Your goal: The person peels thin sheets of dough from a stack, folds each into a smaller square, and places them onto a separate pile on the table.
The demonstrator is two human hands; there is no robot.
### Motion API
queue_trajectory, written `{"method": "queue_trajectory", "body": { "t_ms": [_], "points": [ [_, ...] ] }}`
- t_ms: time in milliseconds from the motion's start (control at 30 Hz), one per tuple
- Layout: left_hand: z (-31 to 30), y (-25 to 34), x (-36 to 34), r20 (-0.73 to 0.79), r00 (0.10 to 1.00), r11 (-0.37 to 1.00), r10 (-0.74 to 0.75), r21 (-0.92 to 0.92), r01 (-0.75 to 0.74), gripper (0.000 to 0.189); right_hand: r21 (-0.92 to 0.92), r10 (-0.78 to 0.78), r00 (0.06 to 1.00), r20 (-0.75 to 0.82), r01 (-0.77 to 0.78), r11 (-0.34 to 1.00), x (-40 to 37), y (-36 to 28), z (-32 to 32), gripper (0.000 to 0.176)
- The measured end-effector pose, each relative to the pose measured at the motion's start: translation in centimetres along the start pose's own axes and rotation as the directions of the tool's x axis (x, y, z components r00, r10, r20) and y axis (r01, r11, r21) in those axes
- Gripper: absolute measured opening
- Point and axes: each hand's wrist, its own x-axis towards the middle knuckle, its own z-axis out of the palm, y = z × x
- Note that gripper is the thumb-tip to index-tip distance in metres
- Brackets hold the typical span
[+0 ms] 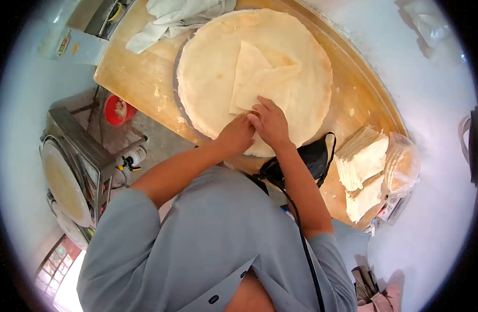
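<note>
Folded sheet [259,78] of pale, paper-thin dough lies atop the round stack [207,78], reaching from its middle to its near edge.
Our right hand [270,122] rests flat on it, fingers together; our left hand [238,134] curls beside, touching it. Pinching or not, we cannot tell. Best, we judge, to press lightly and lift one layer only. Wooden board [140,78] beneath; squared folded pile [361,158] at right.
</note>
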Motion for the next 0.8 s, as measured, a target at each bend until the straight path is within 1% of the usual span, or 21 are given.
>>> {"method": "queue_trajectory", "body": {
  "t_ms": [67,100,167,200,233,267,300,333,400,433,467,500,533,600,633,667,700,733,767,800],
  "points": [
    [-1.5,-0.2,-1.6,0.201,0.979,0.974,-0.015,-0.219,0.060,0.035,0.081,0.014,0.999,-0.044,-0.010,0.997,-0.5,0.9,0.3,0.017],
    [-2.7,0.0,-1.1,0.204,0.979,0.974,-0.018,-0.219,0.064,0.035,0.084,0.015,0.999,-0.042,-0.011,0.996,-0.7,1.5,0.4,0.017],
    [-5.2,0.7,0.4,0.012,0.989,0.955,-0.150,-0.257,0.148,0.038,0.086,0.036,0.989,-0.146,-0.023,0.996,-1.6,2.5,0.4,0.023],
    [-5.2,0.3,1.4,0.010,0.989,0.954,-0.149,-0.260,0.146,0.038,0.082,0.036,0.989,-0.145,-0.024,0.996,-1.6,2.5,0.2,0.023],
    [-5.0,-0.1,2.5,-0.095,0.993,0.994,-0.066,-0.089,0.057,0.039,0.119,0.272,0.938,-0.214,-0.251,0.961,-1.5,2.5,-0.2,0.027],
    [-4.9,-0.4,3.1,-0.182,0.983,0.996,0.030,0.090,-0.014,0.041,0.168,0.491,0.829,-0.267,-0.461,0.871,-1.8,2.5,-0.5,0.031],
    [-3.6,-1.1,3.0,-0.119,0.993,0.998,-0.013,0.056,0.020,0.044,0.217,0.616,0.753,-0.233,-0.577,0.787,-1.5,3.5,-0.3,0.039],
    [-2.9,-1.5,2.7,-0.122,0.992,0.998,-0.013,0.056,0.020,0.044,0.216,0.613,0.754,-0.235,-0.575,0.789,-1.0,4.1,-0.3,0.039],
    [-2.3,-2.1,2.3,0.037,0.998,0.999,-0.051,-0.011,0.052,0.045,0.379,0.813,0.582,0.009,-0.755,0.536,-0.1,4.4,-0.5,0.044],
    [-2.4,-2.1,2.1,0.044,0.998,0.999,-0.043,-0.009,0.043,0.045,0.385,0.818,0.575,0.006,-0.756,0.529,0.5,4.4,-0.7,0.044],
    [-2.5,-2.0,1.7,0.037,0.998,0.998,-0.058,-0.002,0.058,0.044,0.429,0.800,0.571,0.183,-0.779,0.458,1.0,4.4,-1.2,0.045],
    [-2.6,-1.7,1.5,0.026,0.997,0.997,-0.072,0.006,0.072,0.043,0.461,0.750,0.561,0.351,-0.800,0.383,1.5,4.2,-1.6,0.046],
    [-2.6,-1.5,1.5,0.029,0.998,0.998,-0.058,0.011,0.058,0.043,0.471,0.755,0.560,0.342,-0.797,0.378,1.6,4.4,-1.5,0.046],
    [-2.7,-1.4,1.3,0.035,0.995,0.995,-0.094,-0.039,0.095,0.040,0.624,0.704,0.592,0.392,-0.734,0.269,1.8,4.5,-0.9,0.043],
    [-2.8,-1.4,1.1,0.042,0.997,0.997,-0.069,-0.029,0.071,0.040,0.641,0.713,0.592,0.377,-0.722,0.261,1.6,4.5,-0.4,0.043],
    [-3.0,-1.6,0.9,0.006,0.989,0.977,-0.146,-0.155,0.145,0.039,0.765,0.691,0.605,0.395,-0.634,0.117,1.4,4.6,0.2,0.042],
    [-3.0,-1.8,0.9,-0.014,0.977,0.937,-0.215,-0.285,0.202,0.037,0.857,0.675,0.622,0.397,-0.514,-0.031,1.1,4.7,0.3,0.041],
    [-1.9,-2.5,0.5,-0.295,0.931,0.943,-0.214,-0.312,0.118,0.034,0.851,0.683,0.616,0.393,-0.525,-0.016,1.0,4.7,0.0,0.041],
    [-2.3,-2.2,1.1,-0.388,0.844,0.906,-0.370,-0.351,0.236,0.030,0.844,0.698,0.603,0.386,-0.536,-0.003,0.8,4.8,-0.4,0.040],
    [-1.8,-2.7,1.1,-0.257,0.677,0.626,-0.690,-0.681,0.379,0.027,0.852,0.691,0.630,0.354,-0.522,0.040,0.5,4.8,-0.7,0.041]
  ]
}}
